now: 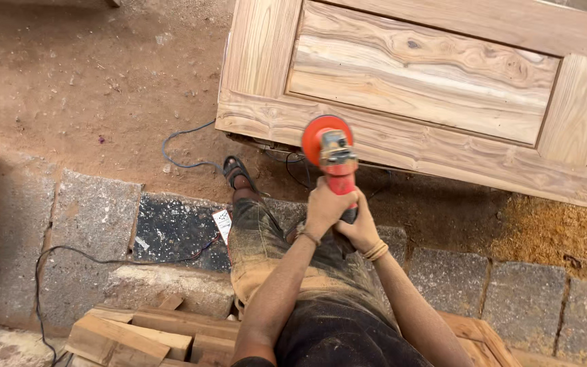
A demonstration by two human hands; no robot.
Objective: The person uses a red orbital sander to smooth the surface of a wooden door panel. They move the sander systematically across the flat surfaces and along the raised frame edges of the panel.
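A red angle grinder (330,155) with a round orange-red disc points at the lower rail of a panelled wooden door (402,88) that lies flat above the ground. My left hand (325,206) wraps the grinder's red body from the left. My right hand (359,228) grips its rear end from below, with thread bands on the wrist. The disc sits over the door's near edge; whether it touches the wood I cannot tell. My dusty shorts and a sandalled foot (237,173) show below the tool.
Blue and black power cables (178,160) trail over the sawdust-covered dirt ground. A row of grey stone blocks (96,217) runs under my legs. Cut timber offcuts (137,333) are stacked at the bottom left. Orange sawdust (552,231) lies heaped below the door's right part.
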